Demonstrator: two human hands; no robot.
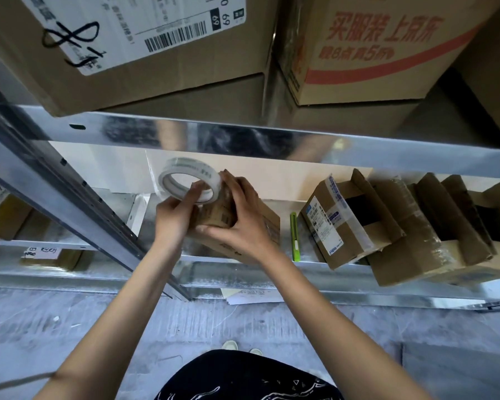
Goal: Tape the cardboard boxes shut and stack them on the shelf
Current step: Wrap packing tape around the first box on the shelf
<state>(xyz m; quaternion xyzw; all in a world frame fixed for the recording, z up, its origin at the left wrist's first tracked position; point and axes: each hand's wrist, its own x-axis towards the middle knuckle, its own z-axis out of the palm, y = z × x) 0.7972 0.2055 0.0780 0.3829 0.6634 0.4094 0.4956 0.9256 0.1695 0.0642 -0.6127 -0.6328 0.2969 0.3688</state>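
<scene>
Both bare forearms reached up to the metal shelf [243, 268]. Left hand [175, 213] pinched the white ring-shaped tape roll [189, 180] with curled fingers, above the small brown cardboard box [243, 226]. Right hand [243, 217] gripped this box, fingers wrapped over its top. Right of those fingers lay a green utility knife [295, 236] and open cardboard boxes [350, 220].

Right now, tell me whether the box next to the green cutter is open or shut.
Open. The box right of the cutter has its flaps standing up and a dark interior showing; tape covers only its labelled side.
</scene>
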